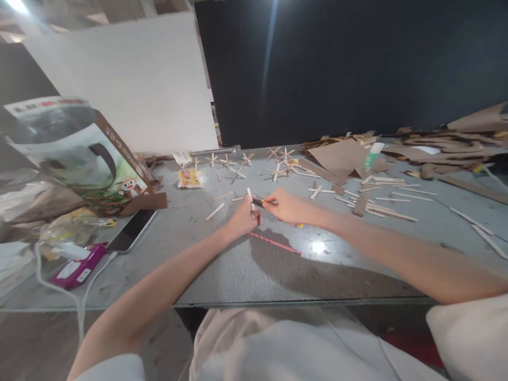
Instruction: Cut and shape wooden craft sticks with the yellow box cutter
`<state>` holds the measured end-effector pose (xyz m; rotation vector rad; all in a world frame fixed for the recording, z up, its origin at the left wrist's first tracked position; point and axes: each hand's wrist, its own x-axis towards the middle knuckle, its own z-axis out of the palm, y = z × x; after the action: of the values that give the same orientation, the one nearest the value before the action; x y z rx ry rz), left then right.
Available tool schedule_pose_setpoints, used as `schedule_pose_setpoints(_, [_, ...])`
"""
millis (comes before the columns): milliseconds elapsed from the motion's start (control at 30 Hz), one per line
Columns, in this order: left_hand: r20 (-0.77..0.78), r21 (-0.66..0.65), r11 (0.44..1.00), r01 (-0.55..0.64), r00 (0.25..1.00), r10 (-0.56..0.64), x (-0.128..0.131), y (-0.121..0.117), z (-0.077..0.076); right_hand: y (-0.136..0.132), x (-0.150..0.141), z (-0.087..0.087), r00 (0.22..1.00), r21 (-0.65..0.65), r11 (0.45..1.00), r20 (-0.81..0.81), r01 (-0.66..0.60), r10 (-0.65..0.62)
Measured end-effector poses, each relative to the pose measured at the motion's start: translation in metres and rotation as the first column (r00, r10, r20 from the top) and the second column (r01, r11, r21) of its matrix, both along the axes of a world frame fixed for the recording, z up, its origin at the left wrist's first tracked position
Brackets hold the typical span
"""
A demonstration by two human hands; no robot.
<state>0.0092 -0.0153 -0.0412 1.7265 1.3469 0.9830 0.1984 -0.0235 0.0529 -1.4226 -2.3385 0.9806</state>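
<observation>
Near the middle of the table, my left hand (244,218) is closed around a pale wooden craft stick (249,192), whose end sticks up past the fingers. My right hand (286,205) pinches a slim tool with a black front part (257,202) and some yellow on it; the grip hides most of it, so its kind is unclear. The black part meets or nearly meets the stick. Just below the hands lies a thin pinkish-red strip (275,243). A loose craft stick (215,211) rests left of my left hand.
Star shapes of crossed sticks (212,160) stand along the back. Loose sticks (381,211) and brown cardboard scraps (337,159) lie to the right. On the left are a phone (133,230), a purple box (77,267), white cables and a large printed carton (115,169).
</observation>
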Motion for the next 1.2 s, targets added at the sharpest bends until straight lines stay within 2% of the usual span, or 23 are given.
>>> schedule_pose_setpoints(67, [0.007, 0.009, 1.0, -0.014, 1.0, 0.014, 0.0, 0.0, 0.0, -0.006, -0.002, -0.018, 0.997, 0.082, 0.996, -0.076, 0.022, -0.016])
schedule_pose_setpoints(133, [0.004, 0.029, 1.0, -0.012, 1.0, 0.011, 0.0, 0.0, 0.0, -0.013, -0.004, -0.034, 0.984, 0.221, 0.975, -0.176, 0.005, 0.035])
schedule_pose_setpoints(200, [0.005, 0.044, 0.999, -0.003, 1.0, 0.003, 0.0, 0.0, 0.001, -0.016, -0.005, -0.04, 0.976, 0.274, 0.962, -0.207, -0.002, 0.061])
schedule_pose_setpoints(267, [0.011, 0.035, 0.999, -0.014, 1.0, 0.014, 0.0, 0.0, 0.001, -0.015, -0.004, -0.033, 0.986, 0.212, 0.977, -0.161, 0.001, 0.034])
schedule_pose_setpoints(400, [-0.003, -0.003, 1.0, -0.022, 1.0, 0.022, 0.001, -0.001, 0.002, -0.002, -0.002, 0.006, 1.0, -0.016, 1.0, 0.016, 0.023, -0.023])
schedule_pose_setpoints(467, [-0.011, 0.0, 1.0, -0.012, 1.0, 0.012, 0.0, -0.002, 0.002, 0.003, -0.002, 0.021, 0.999, -0.066, 0.998, 0.039, -0.007, 0.01])
schedule_pose_setpoints(533, [-0.014, 0.006, 1.0, -0.011, 1.0, 0.011, 0.0, -0.002, 0.003, 0.005, -0.002, 0.025, 0.998, -0.074, 0.997, 0.049, -0.027, 0.031])
schedule_pose_setpoints(600, [-0.017, 0.008, 1.0, -0.019, 1.0, 0.019, 0.0, -0.003, 0.003, 0.002, -0.002, 0.016, 0.999, -0.052, 0.999, 0.044, -0.012, 0.014])
schedule_pose_setpoints(667, [-0.021, 0.01, 1.0, -0.027, 0.999, 0.028, 0.0, -0.003, 0.003, -0.005, -0.003, -0.002, 1.0, -0.004, 1.0, -0.011, 0.016, -0.016])
schedule_pose_setpoints(767, [0.004, 0.009, 1.0, -0.03, 1.0, 0.03, 0.001, -0.002, 0.003, -0.016, -0.005, -0.031, 0.987, 0.175, 0.984, -0.16, 0.01, 0.018])
schedule_pose_setpoints(867, [0.049, 0.016, 0.999, -0.029, 0.998, 0.028, 0.001, -0.001, 0.002, -0.02, -0.008, -0.041, 0.974, 0.298, 0.954, -0.221, 0.016, 0.053])
schedule_pose_setpoints(933, [0.06, 0.032, 0.998, -0.045, 0.997, 0.043, -0.001, 0.0, 0.002, -0.016, -0.009, -0.033, 0.985, 0.252, 0.968, -0.17, 0.014, 0.03])
schedule_pose_setpoints(1100, [0.049, 0.027, 1.0, -0.015, 0.999, 0.013, -0.004, 0.002, -0.001, 0.003, -0.006, 0.003, 1.0, 0.015, 1.0, 0.023, 0.013, -0.013])
schedule_pose_setpoints(1200, [0.053, 0.023, 1.0, -0.012, 0.999, 0.011, -0.003, 0.002, -0.002, 0.005, -0.006, 0.006, 0.999, -0.022, 1.0, 0.036, 0.013, -0.012])
